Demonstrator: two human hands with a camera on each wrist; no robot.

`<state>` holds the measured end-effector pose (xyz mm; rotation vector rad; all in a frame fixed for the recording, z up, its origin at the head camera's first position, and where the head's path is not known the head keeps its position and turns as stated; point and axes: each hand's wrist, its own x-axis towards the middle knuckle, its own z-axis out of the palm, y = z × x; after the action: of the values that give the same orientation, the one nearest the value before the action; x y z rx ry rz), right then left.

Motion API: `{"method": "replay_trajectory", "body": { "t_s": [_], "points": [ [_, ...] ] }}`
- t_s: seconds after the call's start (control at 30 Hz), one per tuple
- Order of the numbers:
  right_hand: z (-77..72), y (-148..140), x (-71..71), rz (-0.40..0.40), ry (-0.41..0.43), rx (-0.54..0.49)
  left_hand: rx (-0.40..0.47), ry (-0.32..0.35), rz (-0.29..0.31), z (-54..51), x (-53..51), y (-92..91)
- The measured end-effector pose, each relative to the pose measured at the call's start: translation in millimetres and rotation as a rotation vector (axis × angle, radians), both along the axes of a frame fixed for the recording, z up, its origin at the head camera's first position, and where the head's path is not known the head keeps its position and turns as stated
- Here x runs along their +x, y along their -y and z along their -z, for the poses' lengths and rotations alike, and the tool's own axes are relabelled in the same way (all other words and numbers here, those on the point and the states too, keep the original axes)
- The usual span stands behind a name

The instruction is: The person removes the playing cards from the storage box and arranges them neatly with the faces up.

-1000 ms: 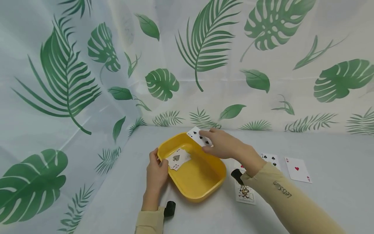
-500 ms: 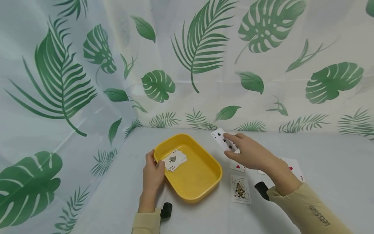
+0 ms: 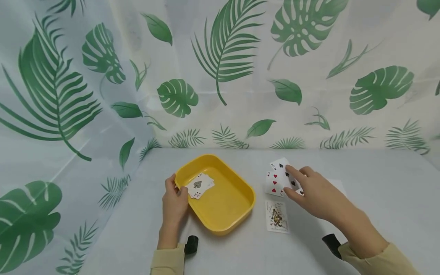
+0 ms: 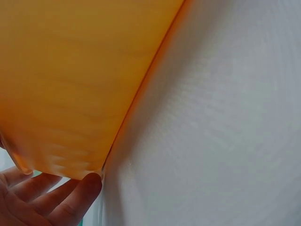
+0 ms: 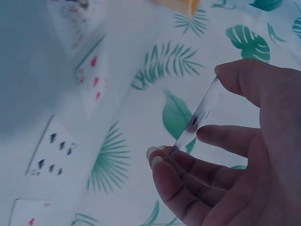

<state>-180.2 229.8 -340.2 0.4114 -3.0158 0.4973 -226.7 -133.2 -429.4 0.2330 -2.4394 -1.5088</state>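
Note:
My left hand (image 3: pixel 175 202) grips the left rim of a yellow plastic tray (image 3: pixel 223 206); the left wrist view shows its fingers at the tray's outer wall (image 4: pixel 84 84). Inside the tray's left end lies a small pile of playing cards (image 3: pixel 199 185), an ace of spades on top. To the right of the tray, my right hand (image 3: pixel 319 196) holds a spades playing card (image 3: pixel 279 164) by its edges between thumb and fingers, as the right wrist view shows. That card hangs above the table, partly covering a hearts card (image 3: pixel 273 183) in the head view.
A joker card (image 3: pixel 277 217) lies face up nearer me, right of the tray. Another spades card (image 5: pixel 52 153) and a further red card (image 5: pixel 30 214) lie in a row with the hearts card. A leaf-print curtain (image 3: pixel 237 76) hangs behind the table.
My right hand has carried the spades card from above the tray's far edge rightwards, over the cards on the table. My left hand keeps its grip on the tray; the view has shifted slightly.

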Motion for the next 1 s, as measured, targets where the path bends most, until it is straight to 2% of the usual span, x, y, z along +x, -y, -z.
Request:
{"method": "replay_trajectory", "body": {
  "t_s": [0.17, 0.5, 0.8, 1.0],
  "points": [
    [12.4, -12, 15.9, 0.060, 0.030, 0.023, 0.009, 0.003, 0.005, 0.0, -0.9, 0.9],
    [44.4, -26, 40.4, 0.106, 0.113, 0.047, 0.031, 0.030, 0.000, -1.5, 1.1, -0.6],
    [61.7, -30, 51.9, 0.170, 0.131, 0.110, 0.035, 0.033, 0.007, -4.6, 1.2, 0.9],
    [72.0, -31, 59.2, 0.199, 0.130, 0.141, 0.040, 0.030, 0.005, -2.7, 1.4, -1.7]
  ]
}}
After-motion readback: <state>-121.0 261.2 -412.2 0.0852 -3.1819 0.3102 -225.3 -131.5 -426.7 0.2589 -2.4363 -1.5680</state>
